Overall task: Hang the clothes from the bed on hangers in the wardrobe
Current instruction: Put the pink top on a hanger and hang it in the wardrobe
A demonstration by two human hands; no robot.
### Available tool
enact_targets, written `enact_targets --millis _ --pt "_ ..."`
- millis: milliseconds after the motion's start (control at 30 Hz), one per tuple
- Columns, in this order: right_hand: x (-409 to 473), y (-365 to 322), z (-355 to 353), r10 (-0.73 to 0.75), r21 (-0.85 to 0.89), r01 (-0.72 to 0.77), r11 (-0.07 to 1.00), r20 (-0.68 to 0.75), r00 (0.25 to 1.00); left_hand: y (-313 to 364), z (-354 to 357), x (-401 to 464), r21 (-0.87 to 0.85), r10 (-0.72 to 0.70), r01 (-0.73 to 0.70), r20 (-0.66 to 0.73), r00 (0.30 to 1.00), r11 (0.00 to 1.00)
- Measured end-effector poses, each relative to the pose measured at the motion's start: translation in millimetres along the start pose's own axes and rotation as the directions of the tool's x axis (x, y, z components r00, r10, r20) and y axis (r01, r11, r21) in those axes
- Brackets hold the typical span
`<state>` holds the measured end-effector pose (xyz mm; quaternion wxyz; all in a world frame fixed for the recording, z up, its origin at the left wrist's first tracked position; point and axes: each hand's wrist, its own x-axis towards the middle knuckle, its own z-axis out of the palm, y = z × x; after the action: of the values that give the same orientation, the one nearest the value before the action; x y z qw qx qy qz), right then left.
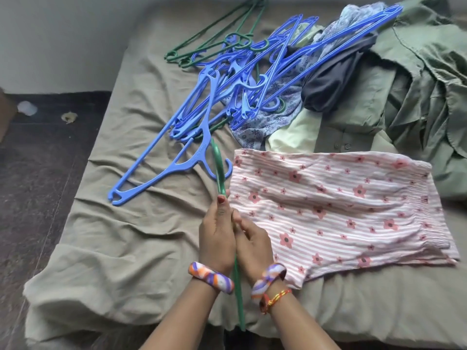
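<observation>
Head view, left hand (217,236) and right hand (252,245) gripping one green hanger (219,170), one striped garment (341,213) beside

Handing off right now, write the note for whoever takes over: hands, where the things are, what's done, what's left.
Left hand and right hand both grip one green hanger, held edge-on above the bed.
Pink striped flowered garment lies flat on the bed just right of the hands, not on a hanger yet.
Blue and green hangers are piled further up the bed; more clothes are heaped at the far right.
Nothing visibly hung. Left: hanger the pink garment, then the others; the wardrobe is out of view.
</observation>
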<state>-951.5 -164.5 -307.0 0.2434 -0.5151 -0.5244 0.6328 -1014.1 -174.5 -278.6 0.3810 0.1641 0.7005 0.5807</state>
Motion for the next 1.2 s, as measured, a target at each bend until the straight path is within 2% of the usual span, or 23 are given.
enact_targets --millis 33,67,100,133,233,267,300,367,433,500,567,667,733,767,800,867,900,933,1067,1133,1200 --pt "-4 -3 0 0.08 0.262 -0.081 0.962 0.013 0.997 -1 1 2 0.03 -0.06 0.059 0.05 0.997 0.998" --pt "-9 -3 -2 0.152 0.42 -0.159 0.893 0.051 0.987 -3 0 6 0.105 -0.111 0.098 0.126 0.986 0.99" --pt "-13 0 -4 0.193 0.465 -0.207 0.861 0.078 0.978 -3 -1 9 0.197 -0.152 0.113 0.197 0.969 0.974" --pt "-17 3 -6 0.214 0.44 -0.234 0.867 0.094 0.972 -6 -3 14 0.279 -0.186 0.115 0.242 0.952 0.953" --pt "-21 11 -14 0.257 0.403 -0.263 0.877 0.069 0.964 -12 -4 24 0.443 -0.272 0.164 0.193 0.943 0.881" --pt "-20 12 -17 0.266 0.42 -0.264 0.868 0.055 0.962 -16 -5 28 0.559 -0.259 0.135 0.147 0.955 0.818" --pt "-19 12 -19 0.269 0.437 -0.26 0.861 0.042 0.962 -18 -5 30 0.695 -0.234 0.092 0.112 0.966 0.713" --pt "-18 10 -21 0.265 0.461 -0.239 0.854 0.01 0.964 -20 -2 33 0.85 -0.181 0.006 0.105 0.978 0.527" --pt "-18 11 -20 0.256 0.523 -0.21 0.826 -0.016 0.967 -19 8 34 0.922 -0.164 -0.063 0.135 0.977 0.381" --pt "-21 12 -18 0.268 0.607 -0.195 0.77 -0.031 0.963 -20 20 36 0.965 -0.206 -0.129 0.177 0.962 0.226" --pt "-24 14 -16 0.3 0.664 -0.2 0.721 -0.038 0.953 -25 27 41 0.982 -0.248 -0.108 0.144 0.958 0.153" --pt "-29 17 -14 0.31 0.684 -0.195 0.703 -0.048 0.949 -20 25 52 0.984 -0.205 -0.026 0.063 0.977 0.177" --pt "-30 17 -13 0.303 0.696 -0.18 0.695 -0.056 0.951 -15 22 56 0.969 -0.151 -0.028 0.067 0.986 0.246" --pt "-29 18 -12 0.3 0.705 -0.168 0.689 -0.067 0.952 -12 22 57 0.939 -0.118 -0.063 0.109 0.987 0.338" --pt "-28 17 -12 0.298 0.711 -0.156 0.686 -0.079 0.951 -11 21 56 0.866 -0.106 -0.093 0.166 0.98 0.492" --pt "-24 15 -12 0.294 0.717 -0.135 0.684 -0.101 0.95 -11 21 52 0.579 -0.095 -0.093 0.287 0.953 0.81" --pt "-22 13 -13 0.29 0.722 -0.126 0.681 -0.108 0.951 -14 21 51 0.454 -0.103 -0.058 0.322 0.941 0.889" --pt "-21 11 -15 0.283 0.73 -0.115 0.674 -0.112 0.953 -13 21 50 0.396 -0.136 -0.01 0.34 0.93 0.918" --pt "-21 5 -27 0.241 0.741 -0.073 0.668 -0.122 0.963 -11 21 51 0.368 -0.324 0.16 0.444 0.835 0.916" --pt "-23 5 -33 0.247 0.744 -0.057 0.666 -0.148 0.958 -6 21 50 0.314 -0.296 0.17 0.416 0.859 0.934" --pt "-23 8 -41 0.261 0.753 -0.037 0.657 -0.181 0.948 -1 16 46 0.32 -0.147 0.024 0.368 0.918 0.947"
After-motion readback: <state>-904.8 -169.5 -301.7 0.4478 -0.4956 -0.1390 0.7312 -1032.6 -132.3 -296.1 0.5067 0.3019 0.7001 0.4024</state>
